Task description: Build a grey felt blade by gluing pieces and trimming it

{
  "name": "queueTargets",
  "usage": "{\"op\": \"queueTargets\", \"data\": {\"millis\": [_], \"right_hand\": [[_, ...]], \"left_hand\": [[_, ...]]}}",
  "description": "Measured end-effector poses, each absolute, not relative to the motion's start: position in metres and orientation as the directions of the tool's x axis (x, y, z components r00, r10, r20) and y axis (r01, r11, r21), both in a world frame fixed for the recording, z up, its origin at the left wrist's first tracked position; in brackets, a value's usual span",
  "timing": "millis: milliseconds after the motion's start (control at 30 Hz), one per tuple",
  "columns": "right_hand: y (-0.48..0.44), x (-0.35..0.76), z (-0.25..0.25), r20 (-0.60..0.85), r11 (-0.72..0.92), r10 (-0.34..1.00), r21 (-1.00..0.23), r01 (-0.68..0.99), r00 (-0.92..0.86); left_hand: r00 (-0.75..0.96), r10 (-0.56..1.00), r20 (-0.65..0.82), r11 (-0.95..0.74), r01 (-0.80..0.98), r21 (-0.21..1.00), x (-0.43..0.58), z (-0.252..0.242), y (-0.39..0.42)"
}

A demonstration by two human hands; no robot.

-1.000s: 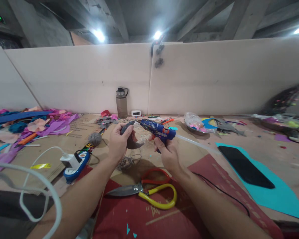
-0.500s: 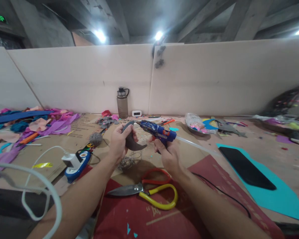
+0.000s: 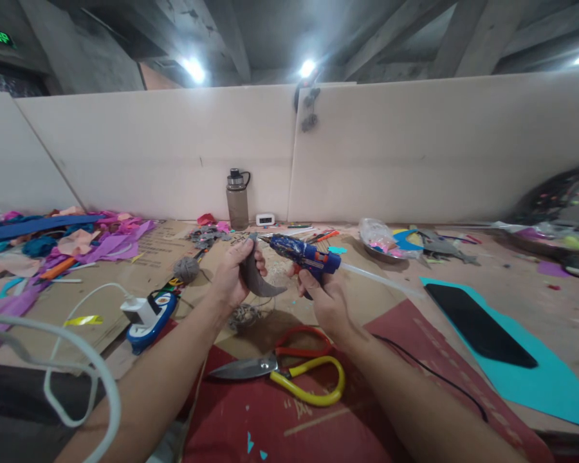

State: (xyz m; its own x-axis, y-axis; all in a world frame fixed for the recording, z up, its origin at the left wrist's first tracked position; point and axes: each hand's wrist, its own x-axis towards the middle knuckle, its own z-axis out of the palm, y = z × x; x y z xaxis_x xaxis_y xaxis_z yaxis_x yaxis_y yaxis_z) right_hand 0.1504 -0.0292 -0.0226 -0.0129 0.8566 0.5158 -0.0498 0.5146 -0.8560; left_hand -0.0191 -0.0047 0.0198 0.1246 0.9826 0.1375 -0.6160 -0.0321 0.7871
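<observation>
Between the thumb and fingers of my left hand (image 3: 236, 273) is a dark grey curved piece (image 3: 260, 283), its pointed tip curling toward the right. My right hand (image 3: 325, 296) is wrapped round the handle of a blue glue gun (image 3: 302, 254), from whose back a long clear glue stick (image 3: 376, 276) sticks out. The gun's nozzle points left and is at the upper end of the grey piece; whether they touch is too small to tell. Below the hands lie scissors (image 3: 313, 392) with one red and one yellow handle. Tangled grey thread (image 3: 245, 316) rests under the grey piece.
A blue and white power strip (image 3: 152, 328) with a plugged charger is at the left, near grey yarn (image 3: 186, 269). Coloured scraps (image 3: 77, 241) pile up farther left. A bottle (image 3: 237, 202) stands behind; a black phone (image 3: 477, 325) lies on turquoise sheet (image 3: 550, 379) at the right.
The grey piece has turned slightly in my left hand, and its upper end now shows more, below the nozzle. My left fingers have shifted a little. The glue gun has barely moved.
</observation>
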Motion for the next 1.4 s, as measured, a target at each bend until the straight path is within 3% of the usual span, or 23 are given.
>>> {"op": "queueTargets", "data": {"millis": [167, 500, 800, 967, 1200, 1400], "right_hand": [[-0.03, 0.15, -0.018, 0.482, 0.476, 0.876, -0.868, -0.139, -0.007], [-0.026, 0.149, -0.021, 0.441, 0.403, 0.893, -0.872, -0.277, -0.088], [-0.021, 0.148, -0.027, 0.402, 0.352, 0.91, -0.879, -0.323, -0.104], [-0.024, 0.148, -0.023, 0.446, 0.387, 0.89, -0.849, -0.361, -0.094], [-0.026, 0.144, -0.023, 0.443, 0.374, 0.886, -0.857, -0.354, -0.137], [-0.023, 0.146, -0.026, 0.442, 0.359, 0.884, -0.851, -0.383, -0.154]], "left_hand": [[0.239, 0.967, 0.086, 0.116, -0.718, 0.686, -0.023, 0.02, -0.003], [0.397, 0.917, 0.038, 0.299, -0.747, 0.594, -0.022, 0.024, -0.011], [0.54, 0.832, 0.129, 0.358, -0.699, 0.62, -0.021, 0.021, -0.016], [0.515, 0.847, 0.134, 0.363, -0.743, 0.562, -0.023, 0.025, -0.018], [0.569, 0.812, 0.129, 0.394, -0.698, 0.597, -0.022, 0.02, -0.015], [0.587, 0.795, 0.15, 0.427, -0.718, 0.55, -0.023, 0.019, -0.018]]}}
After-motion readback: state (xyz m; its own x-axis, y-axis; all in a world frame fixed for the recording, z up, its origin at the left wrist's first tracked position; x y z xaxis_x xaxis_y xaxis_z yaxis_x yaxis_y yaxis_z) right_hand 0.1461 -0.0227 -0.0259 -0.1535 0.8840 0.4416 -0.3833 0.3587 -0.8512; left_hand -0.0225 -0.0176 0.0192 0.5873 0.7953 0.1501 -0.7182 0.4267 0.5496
